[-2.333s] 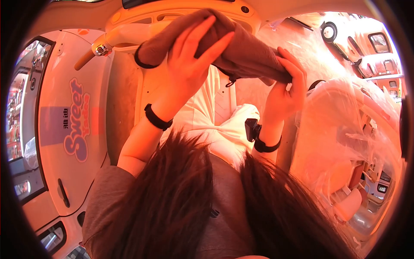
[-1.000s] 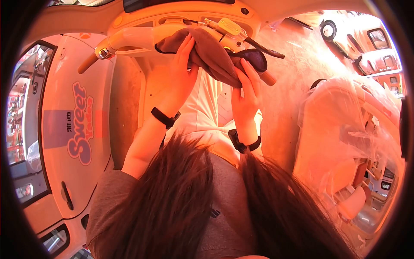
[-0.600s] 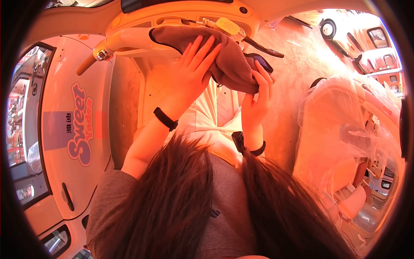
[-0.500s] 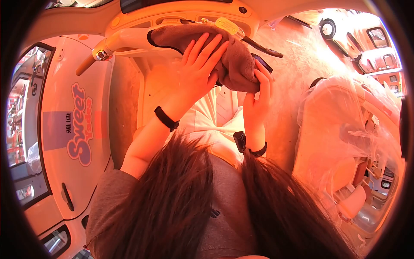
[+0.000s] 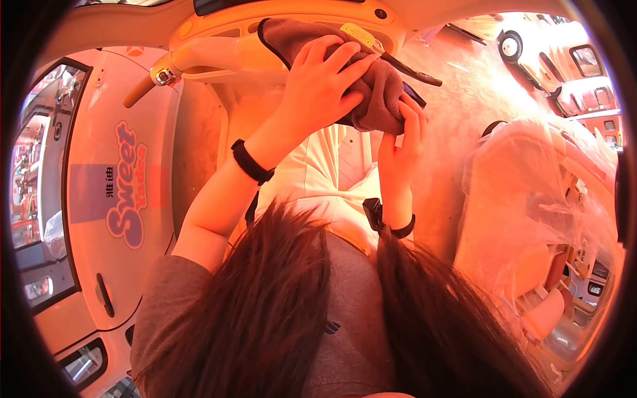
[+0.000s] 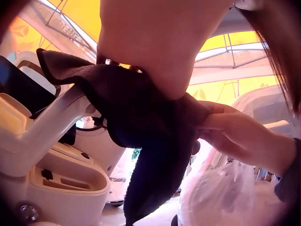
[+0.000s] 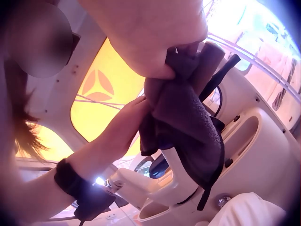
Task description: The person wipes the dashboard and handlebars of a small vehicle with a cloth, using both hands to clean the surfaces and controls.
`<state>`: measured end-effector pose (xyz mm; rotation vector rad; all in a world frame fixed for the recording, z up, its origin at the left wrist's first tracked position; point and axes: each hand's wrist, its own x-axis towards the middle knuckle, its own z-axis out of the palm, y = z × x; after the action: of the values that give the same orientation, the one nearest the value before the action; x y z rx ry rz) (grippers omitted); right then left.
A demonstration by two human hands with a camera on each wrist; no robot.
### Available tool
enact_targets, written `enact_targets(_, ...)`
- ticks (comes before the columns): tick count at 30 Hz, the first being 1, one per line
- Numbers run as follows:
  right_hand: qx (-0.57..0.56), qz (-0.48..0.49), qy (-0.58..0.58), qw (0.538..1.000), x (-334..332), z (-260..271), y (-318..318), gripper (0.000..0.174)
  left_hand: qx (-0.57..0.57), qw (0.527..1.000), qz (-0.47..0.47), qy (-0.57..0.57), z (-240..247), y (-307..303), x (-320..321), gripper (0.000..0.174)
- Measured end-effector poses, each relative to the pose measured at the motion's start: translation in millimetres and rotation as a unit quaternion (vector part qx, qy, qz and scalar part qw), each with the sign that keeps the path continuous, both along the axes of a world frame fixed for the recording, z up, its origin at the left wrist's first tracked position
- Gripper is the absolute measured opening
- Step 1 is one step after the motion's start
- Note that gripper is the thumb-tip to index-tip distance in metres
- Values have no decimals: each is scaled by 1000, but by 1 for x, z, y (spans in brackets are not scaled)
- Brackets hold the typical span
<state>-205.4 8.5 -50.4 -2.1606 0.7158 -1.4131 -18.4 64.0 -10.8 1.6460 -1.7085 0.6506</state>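
Note:
A dark brown fleece piece with black edging (image 5: pixel 381 99) is held up in front of the person, bunched at its right end. The left hand (image 5: pixel 322 89) grips its middle from above, fingers spread and bent over the cloth with the thumb on the near side. At the right end the right hand (image 5: pixel 401 146) pinches the fabric between fingers and thumb. In the left wrist view a pointed flap of the fleece piece (image 6: pixel 157 179) hangs below the hands. The right wrist view shows its textured face (image 7: pixel 188 122) hanging from the right hand (image 7: pixel 155 37).
Behind the cloth stands a pale handlebar with a brown grip (image 5: pixel 139 91). A dark lever (image 5: pixel 418 76) and a yellow tag (image 5: pixel 358 33) are close to the hands. A vehicle door (image 5: pixel 99 265) is on the left, a plastic-wrapped vehicle (image 5: pixel 491 212) on the right.
The cloth came down from a raised, stretched position, then was spread out and bunched toward the right. The left hand has shifted right along it, its fingers now more bent.

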Motion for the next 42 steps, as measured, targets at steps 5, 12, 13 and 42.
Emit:
enact_targets(5, -9, 3, -5, 1000, -5, 7, -2, 43, -17, 1000, -13, 15, -14, -5, 3, 47)
enact_targets(12, 29, -4, -40, 999, -26, 15, -13, 50, 20, 1000, 8, -9, -20, 13, -17, 59)
enact_targets(13, 31, -21, -29, 999, -30, 15, -16, 49, 18, 999, 13, -35, -26, 14, -22, 62)
enact_targets(42, -25, -65, 54, 996, -19, 18, 4, 60, -31, 998, 43, 43, -65, 11, -4, 71)
